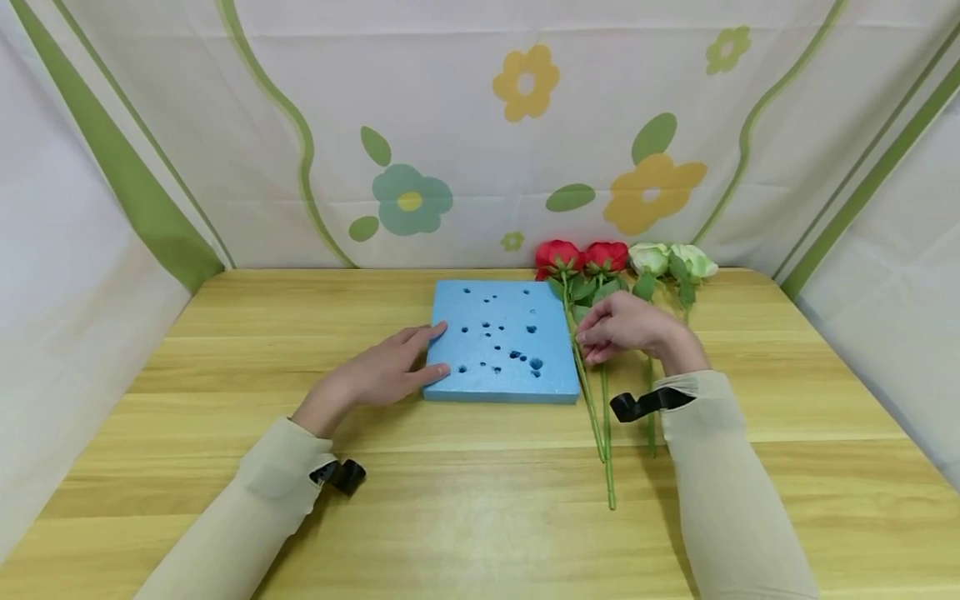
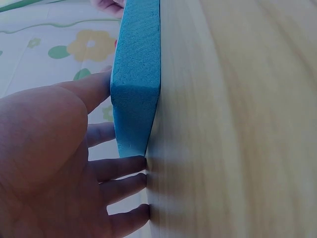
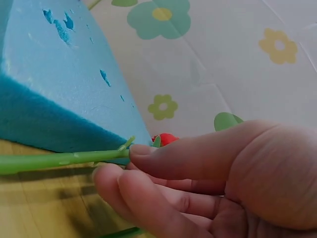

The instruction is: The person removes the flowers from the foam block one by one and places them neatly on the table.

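Observation:
A blue foam block with several ragged holes in its top lies flat on the wooden table. My left hand rests at its left side, thumb and index finger on the top edge; in the left wrist view the other fingers reach down to the tabletop. Just off the block's right side, my right hand pinches the green stem of a red artificial rose between thumb and fingertips. That stem slants along the block's edge. A second red rose lies beside it, its stem passing beneath my right hand.
Two pale green-white roses lie at the back right, their stems partly hidden by the right hand and sleeve. Behind the table hangs a white cloth printed with flowers. Each wrist wears a black camera strap.

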Demonstrator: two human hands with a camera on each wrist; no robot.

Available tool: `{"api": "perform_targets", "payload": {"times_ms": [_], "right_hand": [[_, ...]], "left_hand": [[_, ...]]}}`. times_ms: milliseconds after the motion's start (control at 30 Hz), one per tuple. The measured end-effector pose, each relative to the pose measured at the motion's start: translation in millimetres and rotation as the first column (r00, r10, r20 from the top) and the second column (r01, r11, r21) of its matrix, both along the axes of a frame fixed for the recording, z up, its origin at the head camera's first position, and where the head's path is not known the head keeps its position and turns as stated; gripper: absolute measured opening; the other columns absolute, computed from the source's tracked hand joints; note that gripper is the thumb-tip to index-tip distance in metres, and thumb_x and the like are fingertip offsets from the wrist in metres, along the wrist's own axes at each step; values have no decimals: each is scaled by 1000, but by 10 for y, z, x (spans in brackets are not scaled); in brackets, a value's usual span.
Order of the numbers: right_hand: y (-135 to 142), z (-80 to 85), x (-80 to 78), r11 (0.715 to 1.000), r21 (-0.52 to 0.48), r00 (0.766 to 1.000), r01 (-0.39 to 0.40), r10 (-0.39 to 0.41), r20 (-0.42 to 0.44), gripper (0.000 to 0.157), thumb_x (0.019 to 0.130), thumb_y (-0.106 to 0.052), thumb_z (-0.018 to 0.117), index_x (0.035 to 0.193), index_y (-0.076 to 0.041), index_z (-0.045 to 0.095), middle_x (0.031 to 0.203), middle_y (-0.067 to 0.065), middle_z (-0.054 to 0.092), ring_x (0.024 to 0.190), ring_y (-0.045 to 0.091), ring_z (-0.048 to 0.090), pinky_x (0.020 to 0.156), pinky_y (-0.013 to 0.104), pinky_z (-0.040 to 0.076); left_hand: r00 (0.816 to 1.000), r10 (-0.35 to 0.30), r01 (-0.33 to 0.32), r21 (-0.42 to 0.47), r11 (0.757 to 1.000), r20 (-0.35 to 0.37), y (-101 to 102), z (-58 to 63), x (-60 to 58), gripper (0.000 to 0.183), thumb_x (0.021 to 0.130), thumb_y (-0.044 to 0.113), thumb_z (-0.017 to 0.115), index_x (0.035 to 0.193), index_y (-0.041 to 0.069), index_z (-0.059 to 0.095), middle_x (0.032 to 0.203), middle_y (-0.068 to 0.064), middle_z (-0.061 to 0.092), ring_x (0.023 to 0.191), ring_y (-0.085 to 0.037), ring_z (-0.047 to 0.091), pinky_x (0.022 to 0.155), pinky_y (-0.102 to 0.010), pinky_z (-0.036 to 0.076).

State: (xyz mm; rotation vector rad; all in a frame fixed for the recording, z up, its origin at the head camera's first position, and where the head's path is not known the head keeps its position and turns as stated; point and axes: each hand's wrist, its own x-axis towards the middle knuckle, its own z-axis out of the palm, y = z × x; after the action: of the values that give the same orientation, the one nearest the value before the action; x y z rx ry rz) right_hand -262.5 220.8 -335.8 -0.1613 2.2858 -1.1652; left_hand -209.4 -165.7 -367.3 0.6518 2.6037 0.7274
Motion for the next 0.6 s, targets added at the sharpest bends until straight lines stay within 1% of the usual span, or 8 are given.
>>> {"api": "perform_targets", "payload": {"times_ms": [133,233,400,467,533,600], "right_hand": [[1,17,0,1000,12,999,6,-5,-32,24,104,-6,64,118,12,68,93,16,75,75,19,76,74,33,66],[-4,27,0,1000,10,998,8,-7,-61,28,104,-10,66,121,12,68,95,17,75,76,20,76,75,34,66],[-19,61,13,999,-27,994,24,-27,-107,36,106,-19,66,126,11,65,100,17,75,81,21,77,81,38,67],[-27,83,22,999,-29,990,38,-42,-132,38,106,-23,66,127,9,64,101,18,76,83,24,77,83,40,67],[-35,107,32,999,-19,984,51,-54,-170,38,107,-26,66,126,7,64,104,19,77,87,27,77,84,42,66],[-43,131,44,998,10,970,61,-57,-236,40,108,-31,64,129,3,64,108,20,76,91,31,75,86,43,65]], "left_hand": [[1000,1,-1,-1,1000,1,-3,3,2,80,110,52,52,173,20,14,178,-18,18,163,-43,24,129,-64,27],[1000,2,-2,-3,1000,4,-6,-5,2,80,110,52,52,173,20,13,178,-18,18,163,-43,24,129,-64,27],[1000,4,-4,-3,1000,6,5,-12,3,80,110,53,51,173,21,14,177,-18,19,163,-43,24,129,-64,27],[1000,6,-6,-3,1000,2,9,-12,2,79,110,53,51,173,21,15,177,-18,20,163,-43,25,129,-64,28],[1000,12,-12,3,1000,-10,12,-14,-4,79,110,54,51,173,21,16,177,-18,21,162,-43,27,128,-64,29],[999,20,-20,7,1000,-45,13,-14,-15,78,110,53,52,172,20,19,176,-18,25,161,-42,29,128,-64,29]]}}
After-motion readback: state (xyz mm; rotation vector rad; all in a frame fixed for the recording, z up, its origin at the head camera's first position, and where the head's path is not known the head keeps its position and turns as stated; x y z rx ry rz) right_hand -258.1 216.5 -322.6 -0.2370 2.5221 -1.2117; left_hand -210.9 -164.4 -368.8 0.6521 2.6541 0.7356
